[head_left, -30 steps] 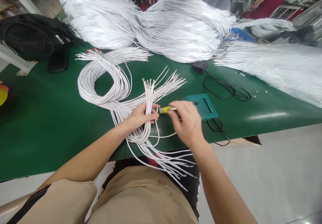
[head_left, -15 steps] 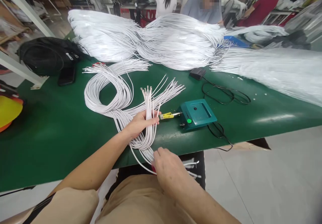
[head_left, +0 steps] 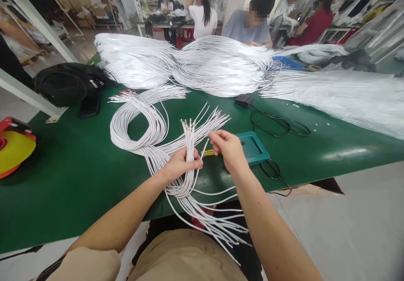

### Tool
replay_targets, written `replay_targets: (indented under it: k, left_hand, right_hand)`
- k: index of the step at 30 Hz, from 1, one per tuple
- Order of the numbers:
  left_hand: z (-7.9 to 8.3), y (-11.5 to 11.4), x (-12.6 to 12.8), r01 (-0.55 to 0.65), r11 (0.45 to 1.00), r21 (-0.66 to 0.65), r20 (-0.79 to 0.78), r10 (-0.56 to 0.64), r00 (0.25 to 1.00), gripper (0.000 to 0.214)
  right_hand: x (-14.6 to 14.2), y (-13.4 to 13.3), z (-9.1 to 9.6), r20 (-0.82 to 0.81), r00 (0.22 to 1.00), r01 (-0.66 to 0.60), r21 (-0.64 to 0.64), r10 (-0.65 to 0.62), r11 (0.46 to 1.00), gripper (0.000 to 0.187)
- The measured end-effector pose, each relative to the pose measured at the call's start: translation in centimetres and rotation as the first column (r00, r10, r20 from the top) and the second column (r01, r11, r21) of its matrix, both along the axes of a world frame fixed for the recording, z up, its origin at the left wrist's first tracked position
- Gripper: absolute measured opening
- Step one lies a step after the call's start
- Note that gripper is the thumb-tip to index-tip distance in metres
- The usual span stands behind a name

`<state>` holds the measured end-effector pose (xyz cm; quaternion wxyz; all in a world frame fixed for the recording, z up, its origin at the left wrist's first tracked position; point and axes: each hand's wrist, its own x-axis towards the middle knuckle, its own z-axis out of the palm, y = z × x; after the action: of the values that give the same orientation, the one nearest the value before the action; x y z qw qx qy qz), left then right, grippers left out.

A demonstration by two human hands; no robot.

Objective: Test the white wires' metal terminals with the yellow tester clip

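A looped bundle of thin white cables, with metal terminals at its upper ends, is gripped in my left hand, the thumb across it. My right hand is closed in a pinch at the tip of a single white cable that slants up from beside my left thumb. Behind my right hand stands a teal box with a shallow tray top, its left part hidden. A yellow piece shows between the two hands. Loose cable ends hang over the table's front edge.
A coil of white cables lies left of my hands. Large white cable piles cover the far side. A black pedal-like piece with a cord, a phone, a black bag and a yellow-orange reel are around. People sit beyond.
My right hand has risen from the cables at the table's front edge to a cable tip beside the held bundle. The lower cable ends now fan out freely. The camera view has tilted up.
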<state>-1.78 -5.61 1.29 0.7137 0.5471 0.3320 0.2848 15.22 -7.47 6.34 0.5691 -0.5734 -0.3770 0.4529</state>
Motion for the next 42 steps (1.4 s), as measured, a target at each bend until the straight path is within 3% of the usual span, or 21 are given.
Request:
replay_targets:
  k: [2, 4, 8, 12, 16, 19, 22, 27, 32, 36, 42]
  left_hand:
    - [0.1, -0.1, 0.0, 0.001, 1.0, 0.003, -0.012, -0.001, 1.0, 0.029]
    - [0.2, -0.1, 0.0, -0.003, 1.0, 0.009, -0.032, 0.003, 0.999, 0.029]
    - [0.2, -0.2, 0.2, -0.003, 1.0, 0.026, -0.069, 0.004, 0.998, 0.028]
    - [0.4, -0.4, 0.5, -0.019, 1.0, -0.012, 0.016, 0.02, 1.0, 0.031]
    - [0.3, -0.3, 0.7, -0.099, 0.987, -0.129, 0.132, 0.116, 0.984, 0.033]
    - [0.0, -0.2, 0.8, -0.134, 0.984, -0.121, 0.126, 0.149, 0.981, 0.033]
    - [-0.4, -0.2, 0.8, -0.155, 0.986, -0.067, 0.113, 0.162, 0.98, 0.032]
    - [-0.1, -0.2, 0.7, -0.163, 0.987, 0.0, 0.063, 0.162, 0.985, 0.033]
    - [0.6, -0.5, 0.8, -0.104, 0.994, 0.026, 0.056, 0.102, 0.993, 0.032]
    - [1.0, -0.7, 0.9, -0.081, 0.996, 0.022, 0.055, 0.08, 0.995, 0.033]
    - [1.2, -0.6, 0.8, -0.092, 0.995, 0.031, 0.01, 0.091, 0.996, 0.031]
  right_hand:
    - [0.4, 0.0, 0.0, -0.136, 0.986, 0.107, 0.047, -0.099, 0.993, 0.027]
    - [0.7, -0.4, -0.1, -0.122, 0.983, 0.141, 0.039, -0.135, 0.989, 0.031]
    - [0.1, -1.4, -0.5, 0.076, 0.997, 0.035, -0.059, -0.031, 0.998, 0.032]
    - [-0.9, -1.8, -0.9, 0.075, 0.997, 0.022, -0.043, -0.019, 0.999, 0.024]
    - [-1.5, -2.1, -1.3, 0.061, 0.998, -0.028, -0.085, 0.034, 0.996, 0.02]
    - [-1.9, -2.4, -2.1, -0.002, 0.998, -0.056, -0.088, 0.056, 0.995, 0.021]
    - [-2.2, -2.6, -3.0, -0.191, 0.98, -0.071, -0.099, 0.052, 0.993, 0.022]
    - [-2.5, -2.8, -3.4, -0.543, 0.839, -0.163, -0.164, 0.048, 0.973, 0.021]
    - [-2.2, -2.3, -2.4, -0.488, 0.869, -0.172, -0.149, 0.079, 0.974, 0.023]
    - [-1.7, -1.9, -1.9, -0.397, 0.896, -0.27, -0.134, 0.198, 0.953, 0.029]
    - [-1.3, -2.8, -2.4, -0.513, 0.837, -0.3, -0.137, 0.191, 0.944, 0.029]
